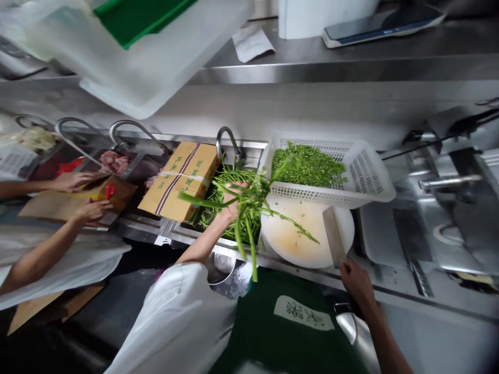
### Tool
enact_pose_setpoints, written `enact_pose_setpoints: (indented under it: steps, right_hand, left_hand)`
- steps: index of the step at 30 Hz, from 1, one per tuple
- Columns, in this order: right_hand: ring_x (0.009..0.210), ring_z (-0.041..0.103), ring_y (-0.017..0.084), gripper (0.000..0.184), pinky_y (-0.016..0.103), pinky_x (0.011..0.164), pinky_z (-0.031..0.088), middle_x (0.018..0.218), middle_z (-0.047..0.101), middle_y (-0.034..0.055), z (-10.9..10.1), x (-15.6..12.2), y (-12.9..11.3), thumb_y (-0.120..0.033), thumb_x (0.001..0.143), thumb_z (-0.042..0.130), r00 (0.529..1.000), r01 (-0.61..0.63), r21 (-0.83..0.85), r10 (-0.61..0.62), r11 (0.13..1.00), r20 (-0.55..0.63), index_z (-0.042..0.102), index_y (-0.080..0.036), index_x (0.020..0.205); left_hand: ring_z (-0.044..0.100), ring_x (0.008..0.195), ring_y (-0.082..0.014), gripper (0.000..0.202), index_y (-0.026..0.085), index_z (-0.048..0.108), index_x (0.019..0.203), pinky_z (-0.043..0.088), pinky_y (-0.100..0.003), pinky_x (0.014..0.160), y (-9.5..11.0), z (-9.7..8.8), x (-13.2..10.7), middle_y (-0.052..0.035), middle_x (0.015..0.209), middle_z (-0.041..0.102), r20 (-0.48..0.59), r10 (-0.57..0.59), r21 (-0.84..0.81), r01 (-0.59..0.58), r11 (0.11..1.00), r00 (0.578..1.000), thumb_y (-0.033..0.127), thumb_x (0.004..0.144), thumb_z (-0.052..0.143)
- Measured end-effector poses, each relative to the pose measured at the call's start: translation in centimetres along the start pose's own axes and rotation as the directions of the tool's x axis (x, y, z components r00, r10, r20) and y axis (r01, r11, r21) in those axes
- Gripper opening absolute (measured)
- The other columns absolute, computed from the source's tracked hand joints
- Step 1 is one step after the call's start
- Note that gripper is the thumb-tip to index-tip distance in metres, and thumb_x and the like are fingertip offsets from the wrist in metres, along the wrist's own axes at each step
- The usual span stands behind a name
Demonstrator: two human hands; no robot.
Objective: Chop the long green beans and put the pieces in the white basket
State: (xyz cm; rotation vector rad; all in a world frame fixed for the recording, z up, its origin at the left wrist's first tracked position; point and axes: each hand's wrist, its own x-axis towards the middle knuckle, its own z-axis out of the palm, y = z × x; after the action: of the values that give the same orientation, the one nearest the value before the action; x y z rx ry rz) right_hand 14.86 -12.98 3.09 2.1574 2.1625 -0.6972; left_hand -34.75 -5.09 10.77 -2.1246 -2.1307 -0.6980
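Observation:
My left hand (233,202) is closed around a bunch of green stalks (249,200), perhaps water spinach. The bunch hangs over the sink and the left edge of the cutting board, its stems sticking out several ways. More stalks (224,182) fill the sink beneath. In my right hand (353,278) is the handle of a cleaver (333,236), whose blade lies over the right side of the round white cutting board (284,244). Stains and small green bits mark the board. Behind it, a white perforated basket (366,166) holds finely chopped greens (304,166).
A taped cardboard box (183,179) rests across the sinks to the left. Farther left, another person's hands (91,210) work at an opened carton with a red-handled tool (110,191). Overhead, a steel shelf (304,59) carries a phone (382,26) and a translucent bin (156,67).

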Motion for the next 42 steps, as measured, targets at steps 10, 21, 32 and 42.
enact_pose_setpoints:
  steps: [10, 21, 32, 42]
  right_hand:
    - [0.064, 0.052, 0.017, 0.021, 0.029, 0.063, 0.026, 0.074, 0.065, 0.0068, -1.8, -1.7, 2.6, -0.026, 0.098, 0.05, 0.976, -0.212, -0.02, 0.21, 0.977, -0.057, 0.067, -0.017, 0.089]
    - [0.065, 0.053, 0.017, 0.021, 0.03, 0.065, 0.025, 0.075, 0.067, 0.0078, -1.6, -1.4, 3.4, -0.025, 0.098, 0.048, 0.978, -0.202, 0.053, 0.205, 0.978, -0.048, 0.065, -0.016, 0.091]
    - [0.068, 0.054, 0.018, 0.022, 0.03, 0.065, 0.025, 0.076, 0.066, 0.0078, -2.2, -0.9, 3.5, -0.025, 0.099, 0.047, 0.979, -0.203, 0.045, 0.203, 0.978, 0.002, 0.066, -0.014, 0.098]
    - [0.069, 0.057, 0.02, 0.026, 0.03, 0.066, 0.03, 0.076, 0.068, 0.0086, -1.6, -0.9, 4.5, -0.028, 0.099, 0.044, 0.984, -0.174, 0.115, 0.177, 0.978, -0.012, 0.066, -0.015, 0.1]
  left_hand:
    - [0.057, 0.111, -0.0288, 0.056, 0.029, 0.049, 0.149, 0.045, -0.046, 0.099, 18.5, 11.6, -3.0, -0.0136, 0.121, 0.062, 0.386, 0.145, 0.179, -0.228, 0.957, 0.911, 0.012, 0.096, 0.044]
    - [0.03, 0.145, -0.0478, 0.062, 0.024, 0.061, 0.138, 0.025, -0.066, 0.116, 20.7, 11.5, -2.0, -0.0195, 0.153, 0.042, 0.6, 0.167, 0.099, -0.28, 0.955, 0.783, 0.031, 0.08, 0.08]
    - [0.067, 0.1, -0.0258, 0.037, 0.019, 0.071, 0.122, 0.052, -0.036, 0.087, 27.1, 18.8, 5.5, -0.0144, 0.117, 0.066, 0.675, 0.253, -0.134, -0.222, 0.966, 0.693, 0.009, 0.097, 0.046]
    - [0.064, 0.078, -0.0177, 0.016, 0.013, 0.075, 0.084, 0.051, -0.029, 0.082, 25.4, 20.8, 5.6, -0.0056, 0.083, 0.071, 0.607, 0.381, -0.434, -0.111, 0.894, 0.698, 0.012, 0.087, 0.059]
